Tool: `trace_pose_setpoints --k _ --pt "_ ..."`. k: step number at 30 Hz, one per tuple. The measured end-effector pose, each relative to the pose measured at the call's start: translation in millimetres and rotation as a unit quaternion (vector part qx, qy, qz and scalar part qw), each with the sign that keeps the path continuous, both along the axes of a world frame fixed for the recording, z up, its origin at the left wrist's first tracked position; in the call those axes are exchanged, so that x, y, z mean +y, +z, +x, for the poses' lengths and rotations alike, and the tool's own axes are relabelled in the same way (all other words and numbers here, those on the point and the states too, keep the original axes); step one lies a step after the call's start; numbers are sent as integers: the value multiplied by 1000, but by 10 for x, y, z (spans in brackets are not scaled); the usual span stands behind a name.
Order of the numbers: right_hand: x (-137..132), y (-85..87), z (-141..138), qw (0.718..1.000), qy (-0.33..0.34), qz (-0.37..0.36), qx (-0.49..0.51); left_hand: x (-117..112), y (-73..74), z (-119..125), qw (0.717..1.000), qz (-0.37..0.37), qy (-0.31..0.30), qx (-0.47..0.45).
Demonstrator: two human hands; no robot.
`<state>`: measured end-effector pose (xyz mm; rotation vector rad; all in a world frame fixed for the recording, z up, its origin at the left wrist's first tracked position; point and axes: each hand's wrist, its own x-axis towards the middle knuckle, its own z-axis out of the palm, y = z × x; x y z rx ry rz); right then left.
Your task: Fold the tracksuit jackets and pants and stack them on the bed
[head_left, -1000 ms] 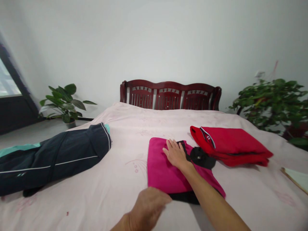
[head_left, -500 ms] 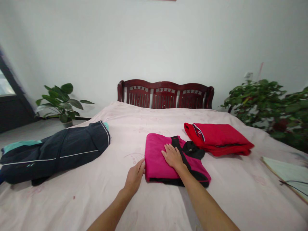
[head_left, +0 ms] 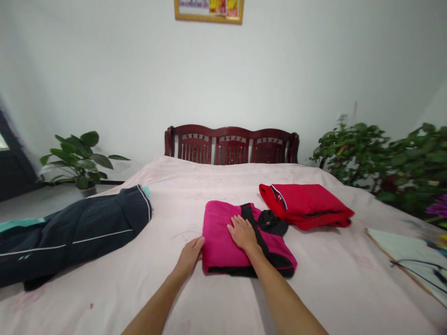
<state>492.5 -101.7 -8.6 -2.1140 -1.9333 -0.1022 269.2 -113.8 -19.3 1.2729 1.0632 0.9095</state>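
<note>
Head camera is looking along the bed at a folded magenta-and-black top point(head_left: 223, 237), which is lying flat near the middle of the bed, directly in front of the person. The bundle is nearly square, and its long axis seems to run across the bed, though the curved lens makes this hard to judge. A black collar point(head_left: 270, 222) is pointing toward the far right, and a black band is running diagonally down from it toward the near edge.

The right hand point(head_left: 242, 234) is pressing flat on the top with its fingers spread, grasping nothing. The left hand point(head_left: 188, 257) is resting open against the bundle's left edge, also unclenched. The step in hand appears to be smoothing and squaring the fold. Lifting the bundle would call for working the fingers beneath its edges, since neither hand is under it.

Just beside the collar, a folded red jacket point(head_left: 303, 207) is lying on the pale pink bedsheet point(head_left: 167, 298). Navy track trousers with teal panels point(head_left: 80, 232) are lying well apart on the left. A pale board point(head_left: 405, 260) is resting near the right side. Farther out, a dark wooden headboard point(head_left: 230, 144) is standing between a leafy potted plant point(head_left: 78, 160) and a bushy green plant point(head_left: 352, 153), while a framed picture point(head_left: 208, 10) is hanging above.
</note>
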Motion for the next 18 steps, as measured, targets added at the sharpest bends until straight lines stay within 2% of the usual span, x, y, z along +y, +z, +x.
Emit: trace_pose_setpoints --k 3,5,8,10,13,16,18 --pt "3 -18 10 1000 3 8 19 154 97 167 989 -106 -53 -85" --pt "8 -39 23 999 3 15 33 248 122 294 972 -172 -59 -148" --pt "24 -26 39 999 -4 15 49 341 136 448 966 -186 -30 -174" --pt "44 41 13 998 -12 6 67 370 186 465 967 -180 -17 -179" --pt "66 201 -182 994 3 -6 108 375 395 251 964 -171 1 -205" --pt "37 290 -617 982 44 1 185 325 700 -234 970 -146 13 -192" --pt "-20 259 -980 967 67 4 247 258 873 -587 977 -136 26 -161"
